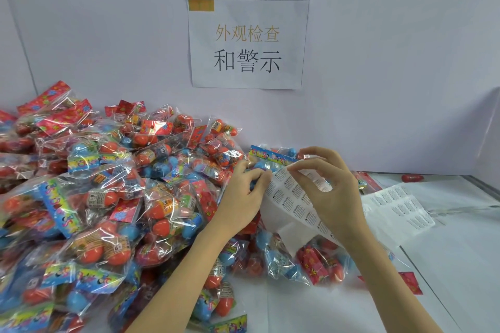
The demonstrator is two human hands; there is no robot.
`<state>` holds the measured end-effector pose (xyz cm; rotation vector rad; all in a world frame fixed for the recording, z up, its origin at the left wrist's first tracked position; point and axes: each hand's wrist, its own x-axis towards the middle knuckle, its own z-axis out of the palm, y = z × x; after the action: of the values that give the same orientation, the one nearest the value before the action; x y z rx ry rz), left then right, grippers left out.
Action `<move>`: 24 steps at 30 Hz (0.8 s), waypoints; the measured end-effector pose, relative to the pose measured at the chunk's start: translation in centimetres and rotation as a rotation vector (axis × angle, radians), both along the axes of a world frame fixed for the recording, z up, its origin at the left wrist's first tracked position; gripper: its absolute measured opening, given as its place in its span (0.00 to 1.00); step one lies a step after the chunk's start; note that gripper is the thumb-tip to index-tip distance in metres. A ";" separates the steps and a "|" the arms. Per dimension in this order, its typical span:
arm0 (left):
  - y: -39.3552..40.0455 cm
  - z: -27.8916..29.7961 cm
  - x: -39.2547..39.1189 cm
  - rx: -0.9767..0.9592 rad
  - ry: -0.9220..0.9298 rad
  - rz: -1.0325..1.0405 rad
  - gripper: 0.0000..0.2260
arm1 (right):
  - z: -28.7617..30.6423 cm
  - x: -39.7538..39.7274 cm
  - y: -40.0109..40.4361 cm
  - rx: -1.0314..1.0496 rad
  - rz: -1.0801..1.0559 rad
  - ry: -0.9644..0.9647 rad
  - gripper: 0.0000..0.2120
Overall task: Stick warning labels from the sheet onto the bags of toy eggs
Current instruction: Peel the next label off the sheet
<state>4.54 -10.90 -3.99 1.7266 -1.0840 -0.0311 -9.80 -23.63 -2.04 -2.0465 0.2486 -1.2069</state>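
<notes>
A white sheet of warning labels [293, 204] hangs in the air in front of me, curved over the bags. My left hand [243, 197] pinches its upper left edge. My right hand [328, 192] pinches at the sheet's top edge with thumb and forefinger, the other fingers spread. Behind the hands lies a bag of toy eggs with a blue header [270, 155]. Below the sheet sits another bag with blue and red eggs [305, 262].
A big heap of clear bags of red and blue toy eggs [108, 197] fills the left half of the white table [446, 265]. A second label sheet [397, 211] lies at the right. A loose red egg [412, 178] rests by the back wall, under a paper sign [247, 43].
</notes>
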 end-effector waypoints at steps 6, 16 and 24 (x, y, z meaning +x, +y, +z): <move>0.0 0.2 -0.5 -0.055 0.007 -0.030 0.13 | -0.4 0.2 -0.2 -0.060 -0.017 0.061 0.12; 0.2 0.3 -0.5 -0.010 0.031 -0.013 0.15 | -0.1 0.1 0.0 -0.031 0.038 0.089 0.09; 0.6 1.3 -0.6 -0.231 0.300 0.078 0.17 | 0.9 -0.6 -0.4 0.351 0.147 -0.129 0.03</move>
<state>3.97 -10.28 -2.71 1.4985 -0.7679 -0.1090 -10.36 -24.02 -1.18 -1.6486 0.2258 -1.1118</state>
